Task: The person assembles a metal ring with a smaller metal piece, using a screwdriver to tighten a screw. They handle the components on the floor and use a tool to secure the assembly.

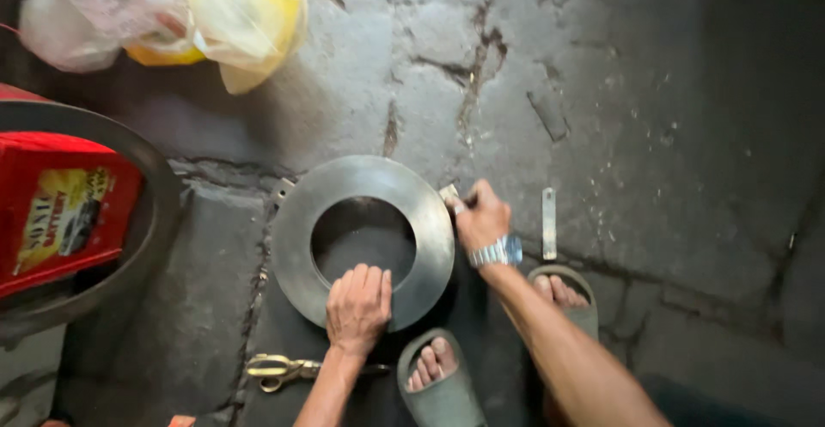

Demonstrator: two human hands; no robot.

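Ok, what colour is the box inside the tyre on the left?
Red, with a yellow label; the box shows best in the head view.

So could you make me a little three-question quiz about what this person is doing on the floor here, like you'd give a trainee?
1. True or false: the left hand lies flat on the metal ring.
2. Where is the right hand?
A. at the ring's right edge
B. on the scissors
C. on the red box
3. Fill in: the flat metal strip lies on the stone floor to the ___ of the right hand.

Key:
1. True; it presses on the ring's near rim.
2. A; it pinches a small object there, too small to identify.
3. right
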